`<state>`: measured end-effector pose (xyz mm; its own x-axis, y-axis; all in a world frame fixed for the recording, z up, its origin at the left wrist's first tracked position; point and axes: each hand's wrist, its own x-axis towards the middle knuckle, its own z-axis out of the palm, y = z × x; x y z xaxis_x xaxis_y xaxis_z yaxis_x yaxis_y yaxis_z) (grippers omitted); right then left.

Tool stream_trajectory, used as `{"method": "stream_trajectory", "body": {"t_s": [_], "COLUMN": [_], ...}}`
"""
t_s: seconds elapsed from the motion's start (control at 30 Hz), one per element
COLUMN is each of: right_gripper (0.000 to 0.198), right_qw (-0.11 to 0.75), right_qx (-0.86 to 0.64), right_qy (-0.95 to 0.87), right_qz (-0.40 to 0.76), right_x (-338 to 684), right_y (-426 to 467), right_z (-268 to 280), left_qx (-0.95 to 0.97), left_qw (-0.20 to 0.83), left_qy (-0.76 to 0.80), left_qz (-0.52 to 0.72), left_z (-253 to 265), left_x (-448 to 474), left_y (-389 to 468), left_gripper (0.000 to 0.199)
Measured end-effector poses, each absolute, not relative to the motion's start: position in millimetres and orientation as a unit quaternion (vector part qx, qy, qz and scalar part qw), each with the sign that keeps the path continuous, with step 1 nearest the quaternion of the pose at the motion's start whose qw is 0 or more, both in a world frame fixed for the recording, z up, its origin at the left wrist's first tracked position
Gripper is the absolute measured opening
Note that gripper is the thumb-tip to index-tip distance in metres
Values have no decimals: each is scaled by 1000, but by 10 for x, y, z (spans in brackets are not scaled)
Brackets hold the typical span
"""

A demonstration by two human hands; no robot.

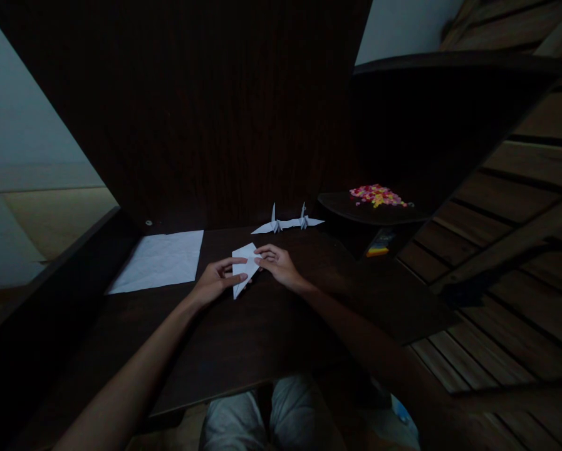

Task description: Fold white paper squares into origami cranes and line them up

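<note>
A small piece of folded white paper (245, 252), kite-shaped and pointed toward me, is held between my two hands just over the dark desk. My left hand (217, 280) grips its left edge, thumb on top and some fingers beneath. On the upper right side, my right hand (279, 264) pinches the paper with its thumb and fingers. Behind it, at the back of the desk, stand two white origami cranes (275, 225) side by side, their wings or tails meeting. Some fingertips are hidden under the paper.
A white sheet of paper (163, 260) lies flat at the left of the desk (243, 344). Small pink, red and yellow pieces (378, 195) are heaped on a corner shelf (356, 210) at right. Below it is a small colourful box (379, 244). Wooden slats stand farther right.
</note>
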<state>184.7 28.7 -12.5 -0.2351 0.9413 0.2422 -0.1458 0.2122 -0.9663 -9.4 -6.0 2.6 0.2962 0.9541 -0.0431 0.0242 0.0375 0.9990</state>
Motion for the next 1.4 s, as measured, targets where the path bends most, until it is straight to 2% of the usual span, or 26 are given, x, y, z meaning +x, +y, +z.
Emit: {"method": "stream_trajectory", "body": {"t_s": [0.23, 0.43, 0.7, 1.23, 1.4], "right_gripper": [26, 22, 21, 21, 22], "right_qw": [517, 539, 572, 600, 602], "right_qx": [-339, -353, -376, -366, -369], "right_qy": [-597, -589, -569, -551, -548], "right_qz": [511, 488, 456, 450, 449], "right_x": [1841, 1853, 1889, 1890, 1893], "right_y": [282, 293, 343, 373, 376], "right_z": [-131, -134, -137, -160, -154], "left_qx": [574, 600, 592, 598, 604], "left_qw": [578, 597, 640, 676, 671], "left_qy": [415, 404, 383, 329, 311], "left_qz": [406, 348, 305, 277, 295], "left_z": [75, 76, 41, 26, 37], "left_x": [-72, -97, -101, -143, -155], "left_y": [-94, -90, -102, -88, -82], "left_gripper": [45, 51, 46, 69, 61]}}
